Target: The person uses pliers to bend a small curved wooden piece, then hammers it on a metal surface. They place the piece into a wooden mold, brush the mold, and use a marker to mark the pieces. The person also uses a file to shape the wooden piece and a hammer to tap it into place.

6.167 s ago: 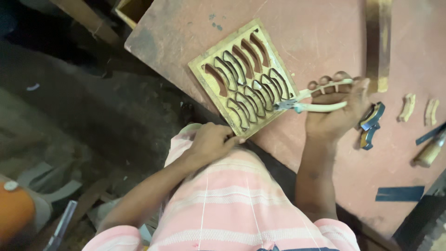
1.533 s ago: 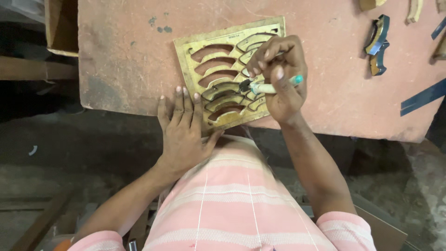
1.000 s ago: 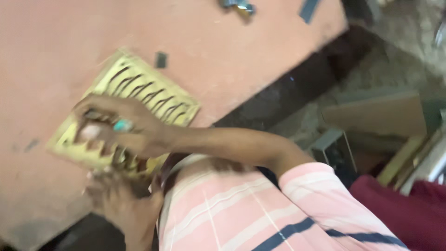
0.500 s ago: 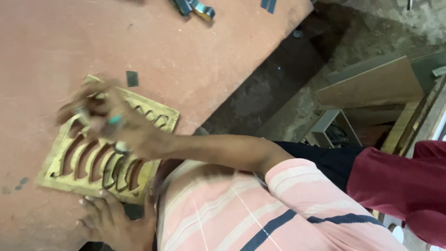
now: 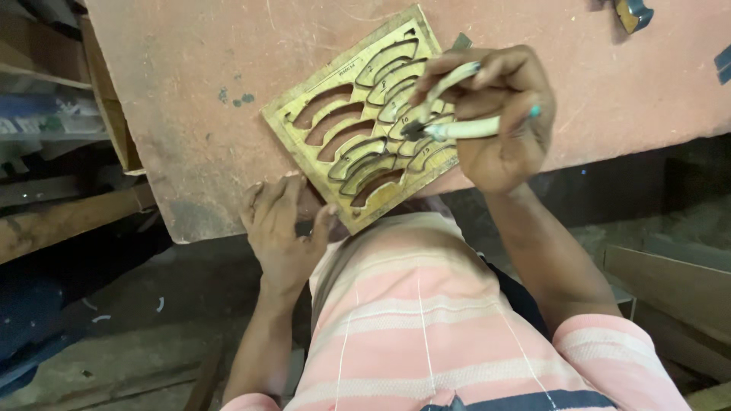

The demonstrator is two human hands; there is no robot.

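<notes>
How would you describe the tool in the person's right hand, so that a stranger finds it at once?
Start at the reddish worktable and find the flat yellow wooden panel with curved slots at its near edge. Over its right side, the right hand grips the pliers. Their pale handles and dark tip set them apart; nothing else is held.

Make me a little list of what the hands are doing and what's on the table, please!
Surface: worn reddish-pink table
Main thing: flat square yellowish wooden board with rows of curved cut-out slots, lying at the table's near edge
Left hand: flat, fingers spread, at the board's near corner on the table edge
Right hand: above the board, gripping pale-handled pliers, tip down at a slot
Also there: a blue-and-dark tool at the top edge
Person: pink-and-white striped shirt
</notes>
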